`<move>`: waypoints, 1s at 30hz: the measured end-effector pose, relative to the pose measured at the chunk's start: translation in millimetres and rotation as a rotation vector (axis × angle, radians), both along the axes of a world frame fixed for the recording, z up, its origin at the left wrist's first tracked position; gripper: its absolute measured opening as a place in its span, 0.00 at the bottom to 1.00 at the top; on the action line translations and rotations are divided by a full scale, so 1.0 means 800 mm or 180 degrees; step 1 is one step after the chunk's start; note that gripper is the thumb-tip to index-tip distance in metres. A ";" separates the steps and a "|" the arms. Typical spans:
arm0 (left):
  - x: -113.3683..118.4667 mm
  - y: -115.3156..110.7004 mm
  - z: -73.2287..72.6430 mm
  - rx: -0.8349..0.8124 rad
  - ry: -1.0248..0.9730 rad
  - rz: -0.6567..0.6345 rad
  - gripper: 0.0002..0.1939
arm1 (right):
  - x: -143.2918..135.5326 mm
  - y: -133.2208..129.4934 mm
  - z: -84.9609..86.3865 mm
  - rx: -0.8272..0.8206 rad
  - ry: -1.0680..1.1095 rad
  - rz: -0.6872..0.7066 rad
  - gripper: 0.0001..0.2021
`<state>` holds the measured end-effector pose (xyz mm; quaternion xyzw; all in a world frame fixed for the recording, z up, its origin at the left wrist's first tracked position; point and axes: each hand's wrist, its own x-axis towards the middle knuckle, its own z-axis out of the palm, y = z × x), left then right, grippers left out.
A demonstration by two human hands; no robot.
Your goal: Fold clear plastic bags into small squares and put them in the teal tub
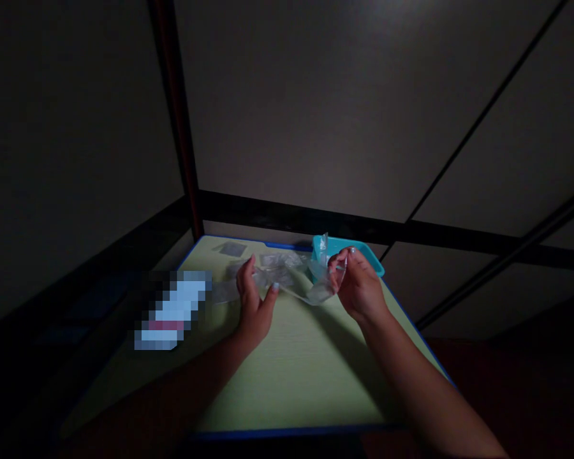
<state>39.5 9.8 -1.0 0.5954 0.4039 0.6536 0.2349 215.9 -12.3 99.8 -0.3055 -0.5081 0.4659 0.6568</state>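
My right hand [361, 284] pinches a clear plastic bag [319, 292] by its edge, above the right part of the table. The bag stretches leftward in the air toward my left hand [256, 306]. That hand has its thumb and fingers apart, beside the bag's left end; any touch between them is hard to make out in the dim light. Behind and below lie several more clear plastic bags [280, 261], loosely heaped on the table. Another flat bag [232, 248] lies at the table's back left.
A turquoise plastic basket [373, 258] stands at the back right corner, with clear plastic sticking up at its left side. The pale green table [287, 382] has a blue edge. A bright, pixelated rectangle [176, 309] is at the left. Dark panelled walls [296, 115] rise behind.
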 end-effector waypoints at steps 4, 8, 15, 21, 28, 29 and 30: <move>-0.004 -0.008 0.013 0.0264 0.0104 -0.0285 0.25 | 0.017 0.003 -0.017 -0.0434 0.0640 -0.0126 0.14; 0.006 -0.019 0.018 -0.0900 -0.0158 -0.1643 0.30 | 0.013 0.011 -0.055 -0.1023 0.0754 -0.0005 0.15; 0.022 -0.029 0.015 -0.2477 -0.0589 -0.2553 0.30 | -0.020 0.003 -0.084 -0.1320 0.0842 0.0426 0.17; 0.022 -0.027 0.015 -0.2495 -0.0890 -0.2646 0.25 | -0.015 0.000 -0.078 -0.1259 0.0899 0.0530 0.14; 0.018 -0.018 0.014 -0.2313 -0.1199 -0.2313 0.21 | -0.002 0.006 -0.073 -0.1200 0.0885 0.0212 0.12; 0.017 -0.015 0.012 -0.2298 -0.1242 -0.2240 0.21 | 0.000 0.007 -0.073 -0.1186 0.0873 0.0112 0.12; 0.017 -0.012 0.010 -0.2302 -0.1300 -0.2162 0.20 | 0.003 0.009 -0.073 -0.1169 0.0859 0.0007 0.13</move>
